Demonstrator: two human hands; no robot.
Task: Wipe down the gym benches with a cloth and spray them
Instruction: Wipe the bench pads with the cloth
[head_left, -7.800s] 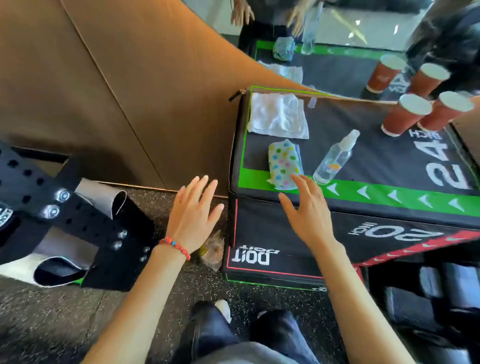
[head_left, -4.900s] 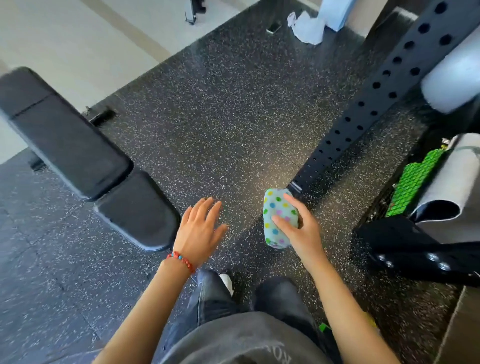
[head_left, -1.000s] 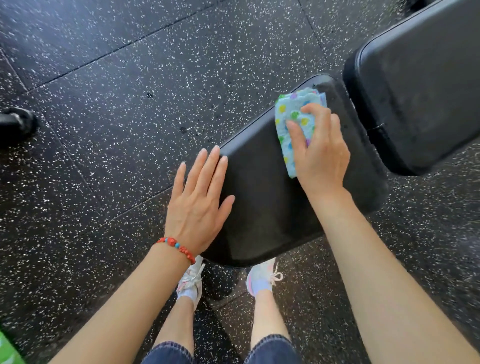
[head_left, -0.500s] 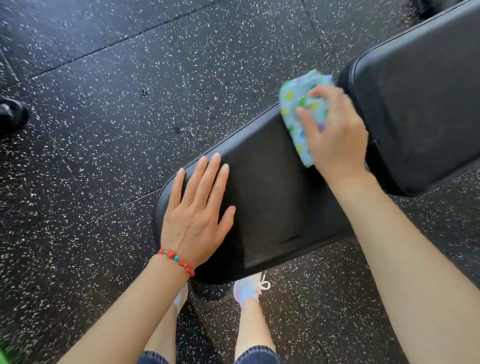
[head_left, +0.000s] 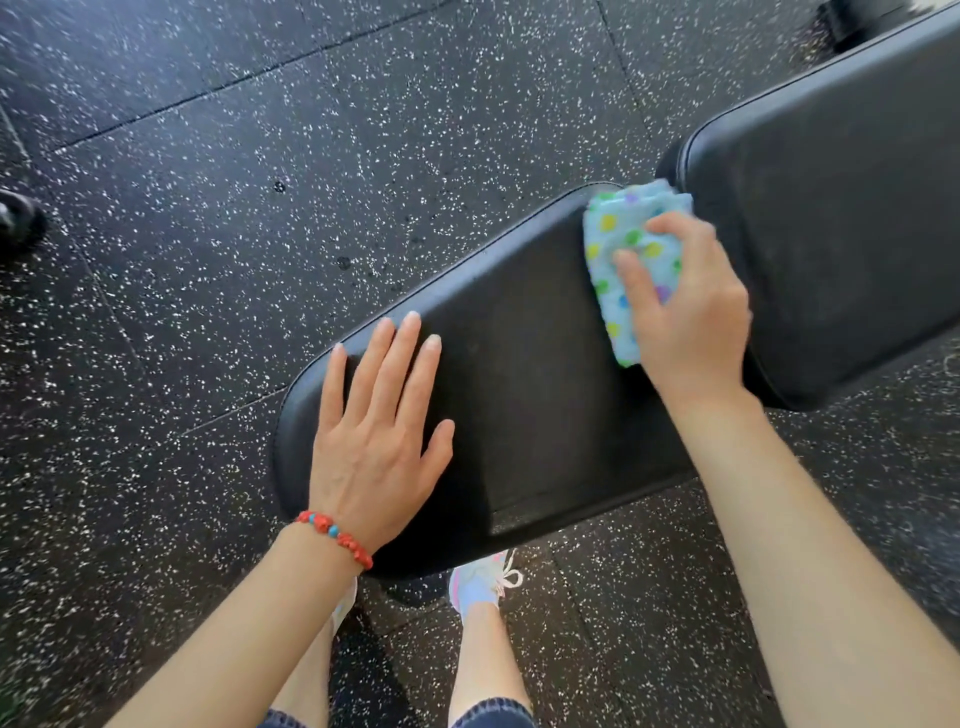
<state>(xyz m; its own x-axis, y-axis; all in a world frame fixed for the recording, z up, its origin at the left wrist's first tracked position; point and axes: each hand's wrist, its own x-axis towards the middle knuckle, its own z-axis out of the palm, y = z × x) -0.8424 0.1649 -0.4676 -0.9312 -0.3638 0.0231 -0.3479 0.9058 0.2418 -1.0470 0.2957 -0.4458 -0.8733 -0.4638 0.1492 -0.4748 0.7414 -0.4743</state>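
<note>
A black padded bench seat (head_left: 530, 374) runs diagonally below me, with the longer back pad (head_left: 841, 218) rising to the upper right. My right hand (head_left: 685, 312) grips a folded light-blue cloth with coloured dots (head_left: 623, 234) and presses it on the seat's far end, right at the gap before the back pad. My left hand (head_left: 379, 436) lies flat with straight fingers on the seat's near left corner. No spray bottle is in view.
Speckled black rubber floor tiles (head_left: 260, 182) surround the bench. My feet in pale sneakers (head_left: 483, 582) stand just under the seat's near edge. A dark round object (head_left: 15, 223) sits at the far left edge.
I picked the cloth off the plyo box, walked to the bench, and set both hands on it. Over the last second the cloth has stayed at the seat's far end, shifting slightly.
</note>
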